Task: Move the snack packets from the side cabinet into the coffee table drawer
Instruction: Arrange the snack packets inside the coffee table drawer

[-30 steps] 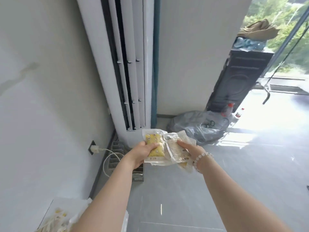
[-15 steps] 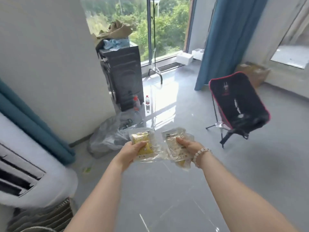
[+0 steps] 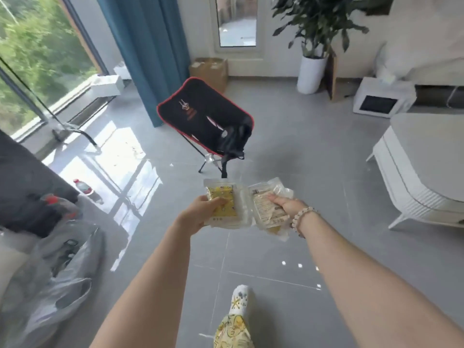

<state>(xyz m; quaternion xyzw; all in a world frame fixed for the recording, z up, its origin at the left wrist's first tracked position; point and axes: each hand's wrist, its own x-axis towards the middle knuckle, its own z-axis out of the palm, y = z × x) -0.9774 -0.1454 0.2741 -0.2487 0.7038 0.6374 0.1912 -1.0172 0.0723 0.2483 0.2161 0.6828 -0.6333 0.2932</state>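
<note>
This was a home living room. A tall blue curtain point(image 3: 148, 46) hung beside a floor-length window point(image 3: 37, 59), a potted plant point(image 3: 316, 28) stood by the far wall, and a folding chair point(image 3: 200, 116) and a white coffee table point(image 3: 426, 156) sat on the grey tiled floor point(image 3: 301, 159).

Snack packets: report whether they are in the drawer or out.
Out. The left hand grips the yellow packet, the right hand the pale packet, both held above the grey floor.
</note>
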